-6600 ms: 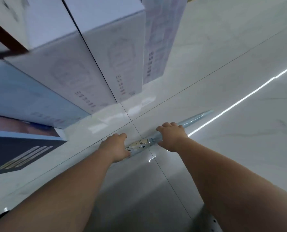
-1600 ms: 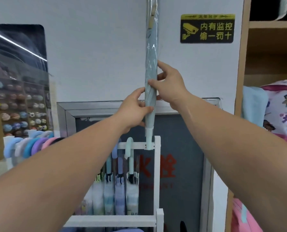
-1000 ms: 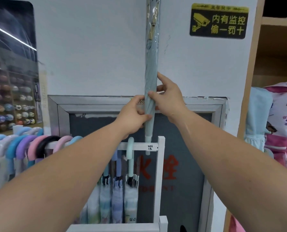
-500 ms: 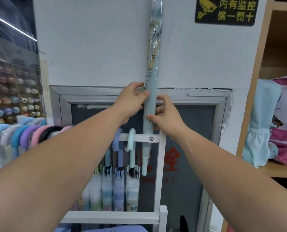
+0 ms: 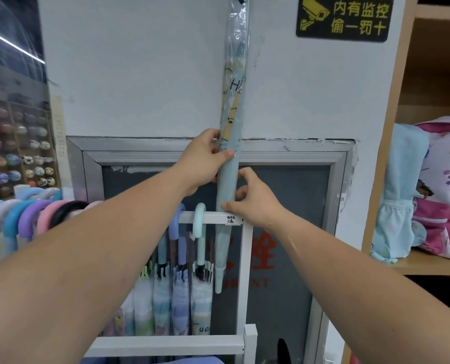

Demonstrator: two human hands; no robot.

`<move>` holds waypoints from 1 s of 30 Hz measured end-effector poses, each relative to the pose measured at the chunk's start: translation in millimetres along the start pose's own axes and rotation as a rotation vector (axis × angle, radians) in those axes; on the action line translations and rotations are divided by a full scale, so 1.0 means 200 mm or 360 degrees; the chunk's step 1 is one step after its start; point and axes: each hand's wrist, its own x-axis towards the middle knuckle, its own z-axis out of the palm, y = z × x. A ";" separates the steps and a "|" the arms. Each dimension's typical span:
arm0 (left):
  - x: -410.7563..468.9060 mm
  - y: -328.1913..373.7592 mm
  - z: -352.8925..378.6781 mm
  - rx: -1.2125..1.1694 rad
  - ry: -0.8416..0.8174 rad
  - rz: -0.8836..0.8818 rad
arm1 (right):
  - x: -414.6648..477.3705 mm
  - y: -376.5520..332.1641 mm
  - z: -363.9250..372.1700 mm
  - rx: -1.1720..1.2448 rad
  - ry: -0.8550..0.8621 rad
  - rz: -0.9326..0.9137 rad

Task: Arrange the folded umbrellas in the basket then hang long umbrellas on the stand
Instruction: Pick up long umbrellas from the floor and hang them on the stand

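The left hand (image 5: 204, 160) is gripping the umbrella (image 5: 233, 114), with the fingers going round the back and the thumb lying across the front. Just below it, the right hand (image 5: 256, 202) is pinching the same umbrella between the thumb in front and the curled fingers behind. The umbrella is standing almost upright in clear wrap with its tip pointing down. Its top is running out of view, and its lower part is crossing the top rail of the stand (image 5: 246, 258), so the tip is hanging below the rail. Hung umbrellas (image 5: 200, 292) are dangling just to the left of that tip, their curved handles hooking over the rail. Further left, a row of coloured handles (image 5: 32, 218) is lining another rail. Behind the stand, a grey-framed panel (image 5: 292, 206) is sitting in the white wall (image 5: 140, 74), and a black and yellow sign (image 5: 342, 18) is showing at the upper right. On the far right, a wooden shelf (image 5: 428, 264) is holding a pink backpack (image 5: 447, 185) and a pale blue bag (image 5: 400, 200) beside it.
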 end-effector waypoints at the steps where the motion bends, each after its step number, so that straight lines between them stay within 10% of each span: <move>1: -0.01 -0.01 0.00 0.0020 -0.0013 -0.0003 | 0.00 0.00 -0.01 0.0026 -0.0018 0.0015; 8: -0.08 -0.13 -0.01 0.0017 -0.0121 -0.0059 | 0.06 -0.13 -0.17 0.0586 0.0122 0.0035; 22: -0.12 -0.18 -0.02 0.0252 -0.0282 -0.0195 | 0.10 -0.14 -0.11 0.0432 -0.0052 -0.0084; 30: -0.06 -0.05 0.00 -0.0010 0.0271 0.0049 | 0.03 -0.05 -0.04 0.0089 0.0029 -0.0061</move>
